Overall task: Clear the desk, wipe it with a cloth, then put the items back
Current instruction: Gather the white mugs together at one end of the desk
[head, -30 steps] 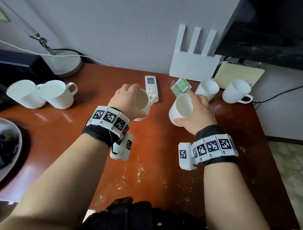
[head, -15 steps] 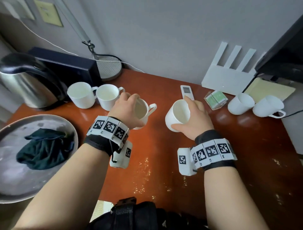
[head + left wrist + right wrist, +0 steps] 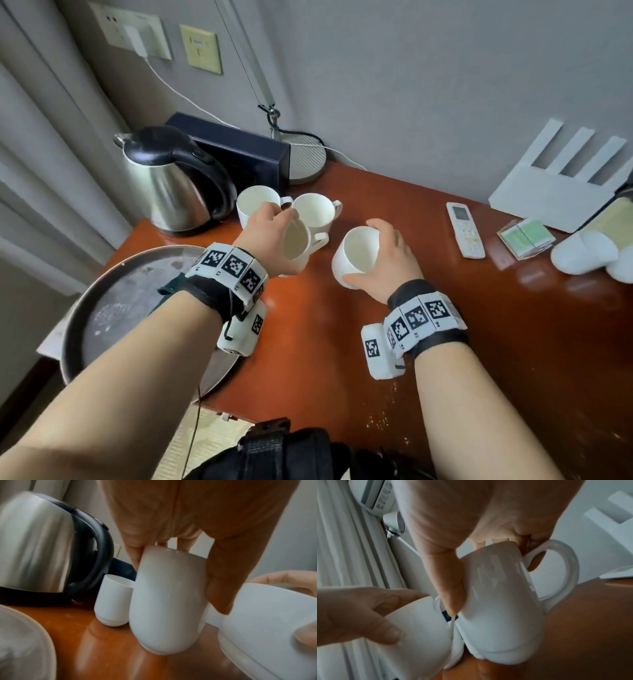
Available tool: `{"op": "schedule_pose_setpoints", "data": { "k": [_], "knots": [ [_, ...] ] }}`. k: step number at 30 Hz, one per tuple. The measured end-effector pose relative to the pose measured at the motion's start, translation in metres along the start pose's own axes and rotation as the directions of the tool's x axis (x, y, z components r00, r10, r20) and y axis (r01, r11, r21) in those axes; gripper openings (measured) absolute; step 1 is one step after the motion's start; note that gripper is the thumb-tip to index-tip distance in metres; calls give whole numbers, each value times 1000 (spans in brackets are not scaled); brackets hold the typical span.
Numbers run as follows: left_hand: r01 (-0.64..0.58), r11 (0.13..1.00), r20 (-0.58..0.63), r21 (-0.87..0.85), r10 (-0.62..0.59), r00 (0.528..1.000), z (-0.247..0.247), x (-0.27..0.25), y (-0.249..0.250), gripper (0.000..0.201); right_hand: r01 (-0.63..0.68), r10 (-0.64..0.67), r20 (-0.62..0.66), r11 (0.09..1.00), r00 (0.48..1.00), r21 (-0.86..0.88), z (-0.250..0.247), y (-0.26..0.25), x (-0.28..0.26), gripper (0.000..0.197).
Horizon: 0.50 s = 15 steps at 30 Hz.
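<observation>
My left hand (image 3: 275,233) grips a white mug (image 3: 298,248) by its rim and wall, tilted just above the red-brown desk (image 3: 308,342). In the left wrist view this mug (image 3: 168,601) hangs close to a standing mug (image 3: 113,601). My right hand (image 3: 383,253) grips a second white mug (image 3: 356,255), also tilted; its handle shows in the right wrist view (image 3: 501,608). Two more white mugs (image 3: 255,205) (image 3: 317,210) stand right behind my left hand. A dark cloth (image 3: 171,284) lies on the round metal tray (image 3: 113,308), mostly hidden by my left wrist.
A steel kettle (image 3: 171,181) and a black box (image 3: 239,150) stand at the back left, by a lamp base (image 3: 305,157). To the right lie a remote (image 3: 465,229), a tea-bag box (image 3: 525,238), two white mugs (image 3: 582,255) and a white router (image 3: 561,195).
Both hands have carried their mugs left across the desk, from beside the remote to the two mugs by the kettle. The view has swung left with them.
</observation>
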<state>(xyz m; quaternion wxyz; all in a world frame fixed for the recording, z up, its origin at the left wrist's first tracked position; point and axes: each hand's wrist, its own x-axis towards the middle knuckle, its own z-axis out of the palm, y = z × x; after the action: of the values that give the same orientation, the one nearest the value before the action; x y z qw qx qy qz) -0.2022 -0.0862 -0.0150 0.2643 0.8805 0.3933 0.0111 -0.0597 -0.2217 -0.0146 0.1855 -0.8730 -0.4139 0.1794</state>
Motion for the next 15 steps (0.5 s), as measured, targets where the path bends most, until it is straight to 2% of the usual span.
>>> {"op": "schedule_pose_setpoints", "data": {
  "k": [7,15],
  "knots": [
    [-48,968,53,248,36,998,-6,20,-28,83,30,-26,53,996,998,-83,36,-24,27,74],
    [-95,954,156,285,51,986,-6,35,-51,80,35,-21,114,991,993,-128,59,-28,43,71]
  ]
}}
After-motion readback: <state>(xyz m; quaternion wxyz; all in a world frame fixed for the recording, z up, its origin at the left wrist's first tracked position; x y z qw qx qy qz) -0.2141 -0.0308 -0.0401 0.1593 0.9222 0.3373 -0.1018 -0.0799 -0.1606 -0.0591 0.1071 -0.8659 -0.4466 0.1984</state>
